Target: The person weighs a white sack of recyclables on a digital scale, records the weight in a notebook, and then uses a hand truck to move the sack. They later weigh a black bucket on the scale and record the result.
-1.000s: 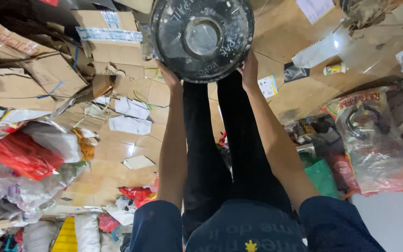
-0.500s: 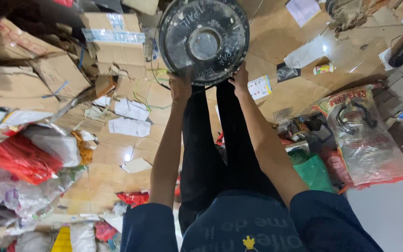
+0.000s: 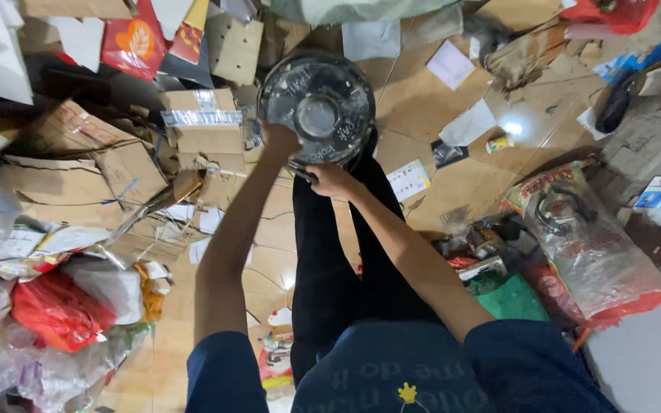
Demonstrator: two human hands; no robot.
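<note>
Two bare hands hold one round dark metal disc w/ a pale centre hub (image 3: 317,108), raised above the person's black-trousered legs (image 3: 338,252), at 12 o'clock of frame. Left hand (image 3: 278,141) is closed on the disc rim at approx. 8 o'clock; right hand (image 3: 329,180) grips the lower edge at approx. 6 o'clock, fingers curled round a dark part beneath — exact hold there can't be told.

Risks, as judged:
- Both grips sit on the lower arc only; top half unsupported. Disc looks heavy, so a tip fwd or slip off the rim is likely if either hand loosens.
- Drop zone = legs directly below.
- Flooring is loose flattened brown cardboard (image 3: 78,168), w/ a taped brown carton (image 3: 204,122) at 9 o'clock of the disc & clear plastic bags (image 3: 9,336) further left. Footing poor; a shift could slide the sheets.
- Clear bag w/ red print holding dark hardware (image 3: 590,245) lies at 3 o'clock, near the right leg — trip hazard.
</note>
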